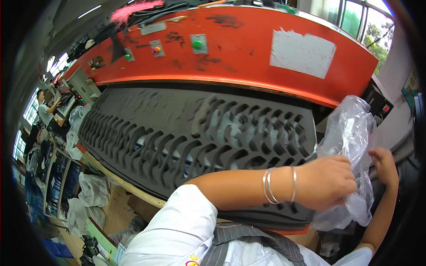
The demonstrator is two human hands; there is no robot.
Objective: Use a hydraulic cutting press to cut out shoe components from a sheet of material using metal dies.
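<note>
A clear plastic bag (348, 128) hangs crumpled off the right end of the work table, between my two hands. My left hand (326, 181), two silver bangles and a cuff on its wrist, reaches across in front of me with its fingers closed on the bag's near side. Just beyond the bag's right edge, my right hand (385, 167) is closed, fingertips pinched at the plastic; the exact grip is partly hidden. Left of the bag lies a dark grey foam sheet (173, 106), cut into rows of wavy strips with gaps between them.
Behind the foam stands an orange machine beam (248, 44) with a green button (197, 44) and other controls. A control box (381, 104) is at the right. White plastic bags (94, 188) hang at the lower left. Another person (45, 111) works at the far left.
</note>
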